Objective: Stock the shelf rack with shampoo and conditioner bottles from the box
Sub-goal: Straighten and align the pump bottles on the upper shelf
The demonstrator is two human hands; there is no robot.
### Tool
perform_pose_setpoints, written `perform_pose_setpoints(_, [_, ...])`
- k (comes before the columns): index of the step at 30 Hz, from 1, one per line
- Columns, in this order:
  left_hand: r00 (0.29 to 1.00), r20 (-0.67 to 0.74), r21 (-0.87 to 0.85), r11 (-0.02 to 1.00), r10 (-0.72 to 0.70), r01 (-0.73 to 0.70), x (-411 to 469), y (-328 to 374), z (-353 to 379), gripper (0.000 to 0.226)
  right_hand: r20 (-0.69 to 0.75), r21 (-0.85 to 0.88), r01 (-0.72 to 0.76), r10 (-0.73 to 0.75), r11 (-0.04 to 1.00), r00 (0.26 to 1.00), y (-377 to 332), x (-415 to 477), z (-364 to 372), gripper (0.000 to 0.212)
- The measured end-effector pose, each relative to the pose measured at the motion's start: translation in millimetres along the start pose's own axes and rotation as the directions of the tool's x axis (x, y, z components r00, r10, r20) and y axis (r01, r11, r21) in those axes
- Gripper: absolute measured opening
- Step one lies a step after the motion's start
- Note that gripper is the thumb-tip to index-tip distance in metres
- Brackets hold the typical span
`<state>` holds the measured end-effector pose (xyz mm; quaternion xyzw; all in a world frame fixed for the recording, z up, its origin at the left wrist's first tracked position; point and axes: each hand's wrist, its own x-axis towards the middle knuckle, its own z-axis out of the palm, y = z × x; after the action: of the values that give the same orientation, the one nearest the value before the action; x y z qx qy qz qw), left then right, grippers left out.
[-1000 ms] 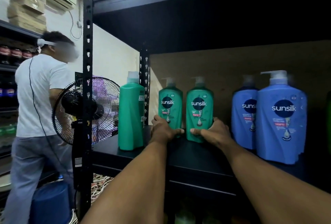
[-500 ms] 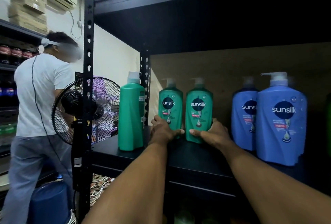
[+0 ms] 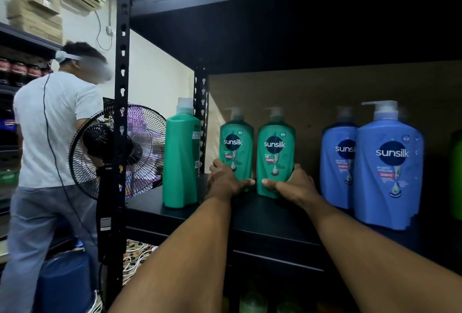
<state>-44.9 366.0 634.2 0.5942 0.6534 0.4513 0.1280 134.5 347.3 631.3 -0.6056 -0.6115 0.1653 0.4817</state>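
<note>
Two green Sunsilk pump bottles stand upright side by side at the back of the black shelf point(image 3: 270, 215). My left hand point(image 3: 225, 181) grips the base of the left green bottle point(image 3: 236, 147). My right hand point(image 3: 293, 184) grips the base of the right green bottle point(image 3: 275, 147). A third green bottle point(image 3: 181, 160) stands turned sideways at the shelf's left end, untouched. Two blue Sunsilk pump bottles point(image 3: 388, 165) stand to the right, one behind the other. The box is not in view.
A black rack post point(image 3: 122, 87) rises at the left, with a standing fan point(image 3: 115, 150) behind it. A person in a white shirt point(image 3: 50, 125) stands at far left facing another rack. A blue bucket point(image 3: 62, 282) sits on the floor. Another shelf board runs overhead.
Both hands stay on the bases of the two green bottles. The pair has shifted very slightly to the left on the shelf.
</note>
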Motion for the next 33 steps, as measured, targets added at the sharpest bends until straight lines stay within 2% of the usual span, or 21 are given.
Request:
perform_pose_setpoints(3, [1.000,0.012,0.006,1.000,-0.008,0.008,-3,0,0,0.097,0.045,-0.041,-0.028,0.030,0.999,0.999,-4,-9,-6,0.111])
perform_pose_setpoints(5, [0.999,0.034,0.007,1.000,-0.021,0.020,-8,1,-1,0.112,0.082,-0.115,-0.041,0.051,0.993,0.995,-5,-19,-12,0.122])
perform_pose_setpoints(7, [0.997,0.073,0.028,0.999,-0.039,0.037,-17,4,-3,0.135,0.111,-0.194,-0.040,0.062,0.980,0.992,-6,-29,-21,0.125])
perform_pose_setpoints(10, [0.996,0.084,0.084,0.996,-0.043,0.036,-36,8,-12,0.139,0.173,-0.290,0.004,0.048,0.957,0.984,-9,-49,-33,0.123])
perform_pose_setpoints(13, [0.990,0.139,0.151,0.988,-0.030,0.008,-62,14,-24,0.122,0.253,-0.370,0.105,-0.008,0.923,0.967,-15,-75,-44,0.104])
perform_pose_setpoints(16, [0.980,0.164,0.230,0.962,0.110,-0.146,-92,17,-40,0.096,0.295,-0.443,0.232,-0.104,0.866,0.950,-15,-97,-52,0.070])
perform_pose_setpoints(19, [0.926,0.007,0.214,0.904,0.377,-0.370,-120,8,-64,0.059,0.302,-0.493,0.274,-0.133,0.826,0.944,-14,-112,-57,0.053])
perform_pose_setpoints(22, [0.795,-0.212,0.136,0.823,0.568,-0.551,-135,-3,-89,0.033,0.314,-0.543,0.300,-0.141,0.785,0.939,-11,-120,-57,0.047])
perform_pose_setpoints(24, [0.685,-0.356,0.166,0.765,0.635,-0.623,-132,-10,-106,0.032,0.308,-0.551,0.305,-0.150,0.777,0.939,-12,-124,-59,0.046])
perform_pose_setpoints(26, [0.639,-0.480,0.160,0.776,0.601,-0.610,-123,-19,-120,0.046,0.307,-0.563,0.311,-0.155,0.766,0.939,-14,-127,-59,0.047])
perform_pose_setpoints(27, [0.647,-0.524,0.146,0.807,0.554,-0.572,-116,-25,-126,0.056,0.306,-0.570,0.313,-0.157,0.760,0.939,-14,-128,-59,0.047])
perform_pose_setpoints(29, [0.743,-0.528,0.056,0.890,0.411,-0.452,-100,-39,-132,0.080,0.303,-0.577,0.311,-0.156,0.755,0.940,-15,-129,-59,0.046])
perform_pose_setpoints(31, [0.869,-0.405,-0.096,0.932,0.285,-0.350,-88,-50,-135,0.104,0.301,-0.575,0.315,-0.163,0.755,0.940,-15,-129,-59,0.045])
perform_pose_setpoints(33, [0.948,-0.221,-0.270,0.920,0.229,-0.286,-80,-56,-137,0.124,0.297,-0.572,0.321,-0.174,0.755,0.939,-14,-128,-60,0.043])
